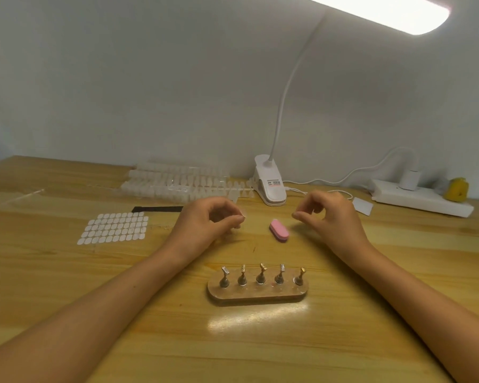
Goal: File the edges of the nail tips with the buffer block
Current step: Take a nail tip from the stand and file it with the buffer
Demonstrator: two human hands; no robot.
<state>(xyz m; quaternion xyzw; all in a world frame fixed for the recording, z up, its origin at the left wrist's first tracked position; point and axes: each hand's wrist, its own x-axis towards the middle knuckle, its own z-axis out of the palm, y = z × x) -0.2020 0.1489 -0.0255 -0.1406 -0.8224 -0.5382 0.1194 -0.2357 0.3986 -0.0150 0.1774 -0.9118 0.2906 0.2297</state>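
Note:
A pink buffer block (279,230) lies flat on the wooden table (260,341) between my two hands. To its left, my left hand (208,221) has its fingers curled, and thumb and forefinger pinch what looks like a small clear nail tip (242,217). My right hand (329,215) hovers just right of and above the block, fingers loosely curled, thumb and forefinger pointing left with nothing between them. Neither hand touches the block.
A wooden stand (257,294) with several metal holders sits near me. Strips of clear nail tips (177,181) lie at the back. A sheet of adhesive tabs (114,228) and a black strip (156,209) are left. A clip lamp (270,183) and power strip (421,199) are right.

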